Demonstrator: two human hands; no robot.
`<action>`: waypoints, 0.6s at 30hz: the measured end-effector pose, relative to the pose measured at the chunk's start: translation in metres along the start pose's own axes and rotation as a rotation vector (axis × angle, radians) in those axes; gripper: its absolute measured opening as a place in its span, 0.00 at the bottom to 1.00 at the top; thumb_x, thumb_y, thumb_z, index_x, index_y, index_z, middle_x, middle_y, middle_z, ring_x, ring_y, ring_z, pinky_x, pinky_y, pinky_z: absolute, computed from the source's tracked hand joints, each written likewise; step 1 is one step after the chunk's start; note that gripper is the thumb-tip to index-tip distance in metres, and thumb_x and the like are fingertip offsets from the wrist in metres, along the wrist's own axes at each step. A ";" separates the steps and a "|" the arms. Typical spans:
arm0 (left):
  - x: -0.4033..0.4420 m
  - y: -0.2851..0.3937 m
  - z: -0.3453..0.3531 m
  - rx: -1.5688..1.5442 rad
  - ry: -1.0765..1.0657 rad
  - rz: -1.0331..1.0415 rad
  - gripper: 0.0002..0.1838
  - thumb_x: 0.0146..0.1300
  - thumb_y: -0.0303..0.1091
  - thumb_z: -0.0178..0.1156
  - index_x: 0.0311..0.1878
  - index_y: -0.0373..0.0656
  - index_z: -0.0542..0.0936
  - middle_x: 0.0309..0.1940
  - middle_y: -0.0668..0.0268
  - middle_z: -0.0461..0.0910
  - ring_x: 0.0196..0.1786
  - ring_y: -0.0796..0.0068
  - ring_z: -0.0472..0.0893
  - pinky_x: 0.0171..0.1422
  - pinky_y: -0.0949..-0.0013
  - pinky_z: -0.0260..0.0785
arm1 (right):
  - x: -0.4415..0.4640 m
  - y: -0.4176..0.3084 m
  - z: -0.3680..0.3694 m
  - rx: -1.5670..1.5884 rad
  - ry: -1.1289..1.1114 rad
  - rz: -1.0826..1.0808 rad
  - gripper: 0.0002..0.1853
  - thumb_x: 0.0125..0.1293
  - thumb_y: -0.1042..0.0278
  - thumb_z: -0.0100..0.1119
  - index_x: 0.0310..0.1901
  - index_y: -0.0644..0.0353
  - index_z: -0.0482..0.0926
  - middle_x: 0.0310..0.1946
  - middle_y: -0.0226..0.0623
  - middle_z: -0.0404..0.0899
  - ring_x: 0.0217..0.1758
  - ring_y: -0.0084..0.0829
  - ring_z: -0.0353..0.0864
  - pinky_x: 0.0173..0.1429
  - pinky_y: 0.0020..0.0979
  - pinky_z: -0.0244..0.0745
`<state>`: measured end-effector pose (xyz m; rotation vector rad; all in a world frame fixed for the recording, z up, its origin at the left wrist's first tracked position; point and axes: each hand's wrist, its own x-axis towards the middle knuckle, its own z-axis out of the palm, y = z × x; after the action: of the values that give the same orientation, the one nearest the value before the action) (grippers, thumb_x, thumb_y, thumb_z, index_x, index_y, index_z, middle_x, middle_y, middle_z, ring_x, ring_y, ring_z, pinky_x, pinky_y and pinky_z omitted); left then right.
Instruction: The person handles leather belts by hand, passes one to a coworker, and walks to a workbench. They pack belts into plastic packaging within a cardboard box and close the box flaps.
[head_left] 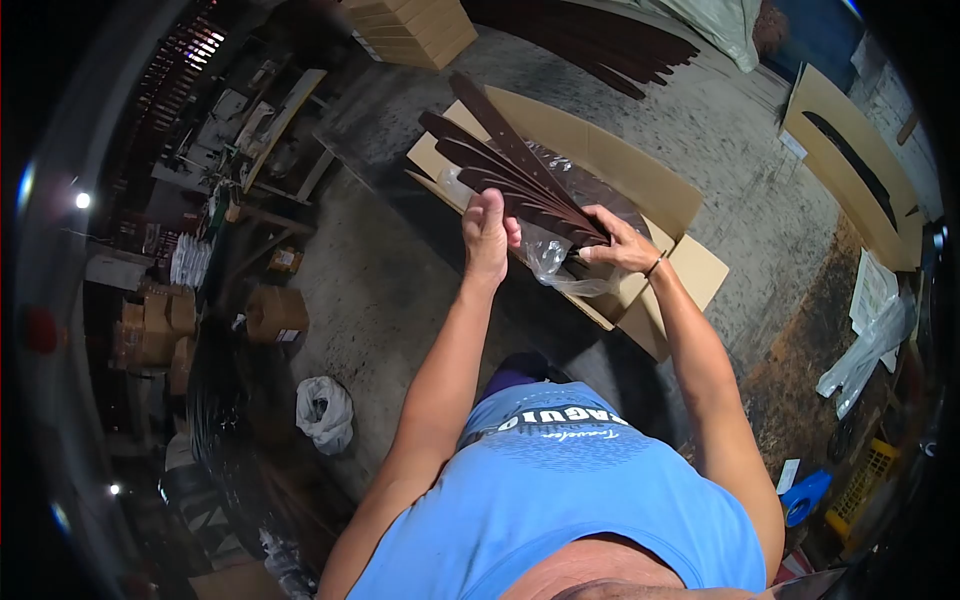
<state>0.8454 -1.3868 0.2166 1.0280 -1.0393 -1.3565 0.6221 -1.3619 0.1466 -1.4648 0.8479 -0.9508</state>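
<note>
A fanned bundle of long, flat, dark brown slats (520, 165) with rounded tips is held over an open cardboard box (640, 170). Small holes show along the top slat. My right hand (622, 245) grips the bundle at its near end, where the slats come together. Against the lower left edge of the fan, my left hand (487, 235) has its thumb up and its fingers curled at the slats; part of those fingers is hidden. A clear plastic bag (550, 258) lines the box, under the slats and partly covered by them.
More dark brown slats (610, 45) lie on the floor at the back, by stacked cartons (410, 30). A white bag (324, 413) stands on the left floor. Cardboard (850, 150) leans at right, near plastic sheets (870, 340) and a yellow crate (862, 488).
</note>
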 end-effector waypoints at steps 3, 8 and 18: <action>0.009 0.007 -0.004 -0.115 -0.143 -0.106 0.16 0.62 0.50 0.58 0.37 0.49 0.69 0.19 0.70 0.70 0.22 0.78 0.72 0.24 0.75 0.66 | 0.000 0.003 -0.003 0.063 -0.011 0.015 0.33 0.52 0.65 0.66 0.60 0.59 0.63 0.52 0.38 0.71 0.58 0.30 0.67 0.63 0.31 0.61; 0.003 0.003 0.004 -0.248 -0.190 -0.129 0.10 0.67 0.42 0.54 0.38 0.46 0.70 0.23 0.67 0.75 0.26 0.74 0.77 0.28 0.73 0.72 | -0.003 -0.010 -0.008 0.163 -0.041 0.167 0.33 0.53 0.63 0.67 0.60 0.57 0.64 0.49 0.31 0.71 0.50 0.22 0.69 0.52 0.27 0.67; -0.009 -0.037 0.010 0.625 0.008 0.236 0.23 0.55 0.44 0.68 0.45 0.39 0.71 0.36 0.63 0.76 0.33 0.78 0.76 0.36 0.73 0.71 | 0.011 0.002 -0.013 0.048 -0.022 0.046 0.30 0.55 0.64 0.64 0.59 0.59 0.64 0.50 0.35 0.71 0.53 0.26 0.68 0.58 0.29 0.64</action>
<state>0.8270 -1.3765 0.1831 1.3039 -1.5758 -0.8437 0.6149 -1.3772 0.1459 -1.4063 0.8339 -0.9130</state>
